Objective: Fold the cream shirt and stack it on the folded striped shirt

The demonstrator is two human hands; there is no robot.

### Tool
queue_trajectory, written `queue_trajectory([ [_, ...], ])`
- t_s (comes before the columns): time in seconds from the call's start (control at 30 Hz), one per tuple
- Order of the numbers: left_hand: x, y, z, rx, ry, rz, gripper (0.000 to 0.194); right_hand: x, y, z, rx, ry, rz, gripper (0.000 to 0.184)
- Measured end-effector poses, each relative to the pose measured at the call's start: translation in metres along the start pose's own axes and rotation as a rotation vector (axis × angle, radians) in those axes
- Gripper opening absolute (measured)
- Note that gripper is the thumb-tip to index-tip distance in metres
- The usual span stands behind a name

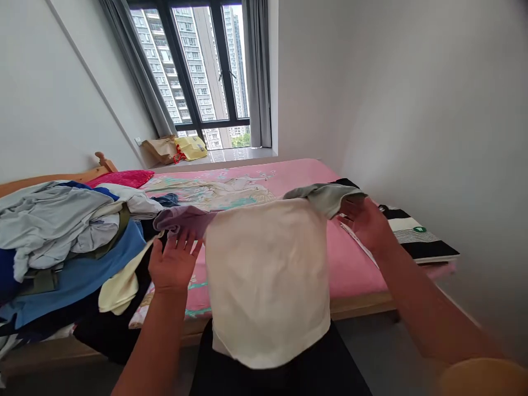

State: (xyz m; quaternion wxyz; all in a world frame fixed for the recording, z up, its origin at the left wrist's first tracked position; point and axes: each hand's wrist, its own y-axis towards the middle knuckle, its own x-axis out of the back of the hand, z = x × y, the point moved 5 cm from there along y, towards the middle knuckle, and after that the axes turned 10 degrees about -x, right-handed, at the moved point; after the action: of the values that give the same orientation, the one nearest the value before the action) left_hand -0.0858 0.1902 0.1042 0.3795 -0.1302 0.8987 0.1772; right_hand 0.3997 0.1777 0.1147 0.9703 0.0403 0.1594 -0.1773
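A cream shirt [268, 275] with one purple sleeve [185, 219] and one grey-green sleeve [332, 197] hangs spread out in front of me, above my dark-clothed legs. My left hand [175, 261] is open, palm up and fingers spread, its fingertips at the underside of the purple sleeve. On the other side, my right hand [369, 225] is beneath the end of the grey-green sleeve. Its fingers stretch inward and look apart, though shade and cloth partly hide them.
A heap of clothes [61, 231] covers the bed's left side. The bed has a pink sheet [355, 275] and a red pillow [124, 177]. A black-and-white striped item [416, 234] lies at the right edge. Paper bag [159, 149] and yellow bag [192, 147] sit on the windowsill.
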Motion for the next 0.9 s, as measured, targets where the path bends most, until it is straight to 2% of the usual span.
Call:
queue_trajectory([
  [0.07, 0.028, -0.014, 0.019, 0.057, 0.171, -0.066, 0.044, 0.009, -0.008, -0.042, -0.115, 0.027, 0.044, 0.042],
  [0.13, 0.073, -0.046, 0.038, 0.137, 0.4, -0.113, 0.048, 0.035, -0.03, -0.102, -0.221, -0.121, -0.025, 0.048],
  [0.2, 0.126, -0.089, 0.056, 0.257, 0.638, -0.163, 0.052, 0.072, -0.06, -0.168, -0.305, -0.368, -0.097, 0.053],
  [0.27, 0.167, -0.128, 0.07, 0.296, 0.845, -0.141, 0.053, 0.105, -0.09, -0.222, -0.292, -0.53, -0.138, 0.055],
  [0.33, 0.186, -0.152, 0.081, 0.252, 1.018, -0.068, 0.048, 0.125, -0.11, -0.253, -0.203, -0.673, -0.174, 0.052],
  [0.4, 0.181, -0.157, 0.091, 0.124, 1.189, 0.09, 0.044, 0.124, -0.117, -0.257, -0.026, -0.839, -0.205, 0.048],
  [0.47, 0.159, -0.148, 0.1, -0.045, 1.33, 0.288, 0.043, 0.105, -0.113, -0.243, 0.169, -0.994, -0.178, 0.045],
  [0.53, 0.133, -0.135, 0.111, -0.169, 1.426, 0.472, 0.043, 0.078, -0.102, -0.227, 0.319, -1.101, -0.093, 0.046],
  [0.6, 0.113, -0.124, 0.12, -0.208, 1.492, 0.628, 0.032, 0.055, -0.088, -0.216, 0.378, -1.165, -0.019, 0.049],
  [0.7, 0.098, -0.118, 0.124, -0.192, 1.475, 0.744, 0.01, 0.041, -0.069, -0.214, 0.29, -1.207, -0.038, 0.047],
  [0.77, 0.099, -0.118, 0.116, -0.178, 1.414, 0.68, 0.005, 0.04, -0.059, -0.218, 0.2, -1.166, -0.096, 0.04],
  [0.8, 0.102, -0.118, 0.109, -0.176, 1.401, 0.594, 0.007, 0.041, -0.055, -0.219, 0.155, -1.11, -0.123, 0.037],
  [0.9, 0.119, -0.12, 0.081, -0.161, 1.475, 0.191, 0.02, 0.045, -0.049, -0.217, 0.025, -0.833, -0.217, 0.033],
])
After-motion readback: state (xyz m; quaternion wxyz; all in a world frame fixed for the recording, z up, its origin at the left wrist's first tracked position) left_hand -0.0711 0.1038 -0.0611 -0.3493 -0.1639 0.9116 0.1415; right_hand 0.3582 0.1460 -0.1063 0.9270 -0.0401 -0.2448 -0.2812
